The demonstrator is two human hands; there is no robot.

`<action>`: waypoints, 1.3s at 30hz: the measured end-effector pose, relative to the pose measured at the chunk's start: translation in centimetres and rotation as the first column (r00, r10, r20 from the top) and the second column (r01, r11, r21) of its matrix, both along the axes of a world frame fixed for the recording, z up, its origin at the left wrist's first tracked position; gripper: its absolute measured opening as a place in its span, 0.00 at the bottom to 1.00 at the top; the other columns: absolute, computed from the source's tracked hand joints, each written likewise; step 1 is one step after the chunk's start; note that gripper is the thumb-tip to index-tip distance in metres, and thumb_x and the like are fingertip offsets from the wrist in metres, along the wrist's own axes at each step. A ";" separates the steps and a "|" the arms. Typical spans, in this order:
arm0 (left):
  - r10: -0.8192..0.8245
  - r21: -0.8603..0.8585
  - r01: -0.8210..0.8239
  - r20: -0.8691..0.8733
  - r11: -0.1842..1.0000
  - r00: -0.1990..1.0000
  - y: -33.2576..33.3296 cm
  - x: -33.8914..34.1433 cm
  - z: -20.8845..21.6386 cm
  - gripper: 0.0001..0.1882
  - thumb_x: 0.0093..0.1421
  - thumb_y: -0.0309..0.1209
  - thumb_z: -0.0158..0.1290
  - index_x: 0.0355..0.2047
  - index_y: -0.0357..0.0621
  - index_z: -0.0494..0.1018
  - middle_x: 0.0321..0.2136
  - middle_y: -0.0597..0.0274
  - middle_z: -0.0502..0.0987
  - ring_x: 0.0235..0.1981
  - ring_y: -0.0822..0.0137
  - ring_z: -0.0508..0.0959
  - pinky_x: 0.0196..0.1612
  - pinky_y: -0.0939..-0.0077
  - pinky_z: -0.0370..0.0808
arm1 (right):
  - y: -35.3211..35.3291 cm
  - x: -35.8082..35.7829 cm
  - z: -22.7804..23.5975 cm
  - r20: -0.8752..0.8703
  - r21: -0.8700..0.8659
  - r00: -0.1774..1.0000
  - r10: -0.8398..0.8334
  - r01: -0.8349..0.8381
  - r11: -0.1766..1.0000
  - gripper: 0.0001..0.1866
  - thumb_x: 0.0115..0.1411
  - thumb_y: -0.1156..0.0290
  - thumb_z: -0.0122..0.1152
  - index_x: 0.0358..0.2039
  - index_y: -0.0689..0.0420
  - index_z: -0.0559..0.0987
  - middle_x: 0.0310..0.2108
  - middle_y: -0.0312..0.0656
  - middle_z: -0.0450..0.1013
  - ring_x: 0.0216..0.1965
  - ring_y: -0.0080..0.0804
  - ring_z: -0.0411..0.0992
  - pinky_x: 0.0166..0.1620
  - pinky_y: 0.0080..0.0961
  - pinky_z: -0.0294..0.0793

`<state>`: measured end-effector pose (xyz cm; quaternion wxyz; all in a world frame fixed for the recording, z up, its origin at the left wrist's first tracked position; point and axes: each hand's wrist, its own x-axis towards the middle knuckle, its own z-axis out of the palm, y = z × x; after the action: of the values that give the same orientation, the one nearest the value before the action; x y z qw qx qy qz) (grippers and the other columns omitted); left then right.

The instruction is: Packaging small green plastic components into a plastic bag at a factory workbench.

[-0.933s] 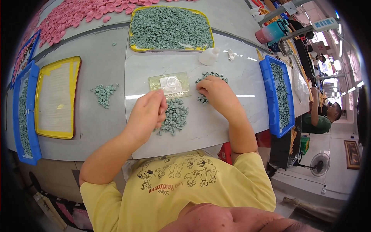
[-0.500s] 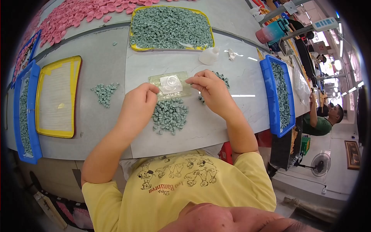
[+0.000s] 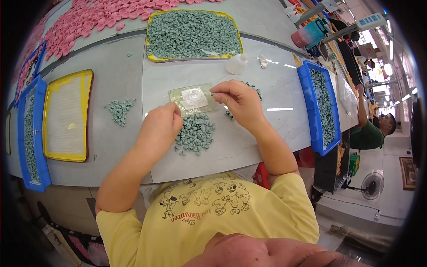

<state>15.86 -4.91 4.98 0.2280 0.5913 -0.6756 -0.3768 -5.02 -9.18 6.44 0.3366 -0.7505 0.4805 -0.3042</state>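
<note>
Between my hands lies a greenish translucent plate [image 3: 209, 107] with a small round clear dish [image 3: 195, 95] on a white patch. My right hand [image 3: 240, 101] is at the plate's right edge, thumb and forefinger pinching what looks like a small green piece. At the plate's lower left corner, my left hand [image 3: 161, 123] is closed; its fingertips are hidden beside a pile of small grey-green pieces [image 3: 195, 135]. Another little group of these pieces [image 3: 252, 87] shows partly behind my right hand.
A yellow-rimmed tray of green pieces [image 3: 193, 33] stands beyond, near a white bottle [image 3: 236, 64]. A loose green cluster [image 3: 119, 111], a yellow-edged tray [image 3: 66, 115] and a blue bin [image 3: 33, 138] are leftward. Another blue bin [image 3: 316, 111] stands right; pink pieces [image 3: 89, 22] cover the far left.
My left hand has drawn slightly down toward me, from the plate's left edge to its lower corner. My right hand has shifted a little left, still pinching.
</note>
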 end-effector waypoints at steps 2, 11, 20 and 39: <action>0.164 0.018 -0.163 -0.131 0.987 0.978 0.0 -0.5 0.4 0.08 0.55 0.26 0.45 0.32 0.34 0.68 0.16 0.52 0.72 0.19 0.58 0.73 0.24 0.67 0.69 | 0.4 0.4 0.2 0.053 -0.002 0.998 -0.021 0.021 1.000 0.07 0.50 0.77 0.60 0.32 0.60 0.77 0.27 0.37 0.73 0.28 0.24 0.70 0.32 0.19 0.68; 0.435 0.599 0.233 -0.750 0.766 0.498 0.1 -0.7 1.2 0.07 0.64 0.32 0.40 0.32 0.43 0.65 0.19 0.71 0.62 0.15 0.82 0.54 0.15 0.88 0.49 | 1.5 2.3 -1.2 -0.001 -0.415 0.986 0.169 -0.154 0.896 0.10 0.42 0.79 0.66 0.28 0.57 0.78 0.27 0.38 0.73 0.26 0.29 0.71 0.27 0.21 0.71; 0.406 0.578 0.141 -0.706 0.803 0.580 0.2 -0.3 0.8 0.07 0.64 0.32 0.39 0.33 0.44 0.64 0.20 0.70 0.63 0.14 0.82 0.55 0.15 0.88 0.50 | 1.1 3.1 -1.1 -0.058 -0.505 0.978 0.200 -0.202 0.839 0.11 0.41 0.82 0.64 0.28 0.58 0.77 0.26 0.38 0.72 0.25 0.30 0.71 0.25 0.21 0.71; 0.570 0.565 -0.087 -0.793 0.820 0.214 -0.3 1.9 0.4 0.10 0.62 0.27 0.43 0.40 0.33 0.67 0.25 0.66 0.66 0.16 0.82 0.57 0.18 0.88 0.56 | -0.4 4.9 -0.4 -0.536 -0.614 0.834 0.130 -0.491 0.619 0.17 0.41 0.75 0.54 0.35 0.62 0.74 0.33 0.40 0.69 0.32 0.34 0.69 0.34 0.27 0.70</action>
<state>17.78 -5.17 5.36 0.5292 0.4175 -0.1672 -0.7195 -0.08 -9.63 6.00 -0.0603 -0.9421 0.2394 -0.2269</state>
